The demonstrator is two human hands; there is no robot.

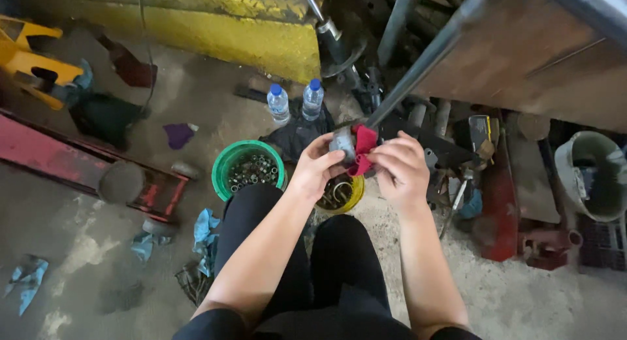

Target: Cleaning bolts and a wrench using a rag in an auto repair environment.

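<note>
A long grey metal bar (424,62) slants down from the upper right to my hands. My left hand (318,165) grips its thick grey end piece (341,142). Pressed against that end, my right hand (400,167) holds a red rag (364,147) wrapped around it. Both hands sit above my knees in black trousers. Below them stands a yellow bucket (353,197) with metal parts, partly hidden by my hands.
A green bucket (225,167) of nuts and bolts stands left of my knee. Two water bottles (278,103) stand behind it. A red floor jack (78,160) lies at left, a grey bucket (591,150) at right. Blue rags (204,230) litter the concrete floor.
</note>
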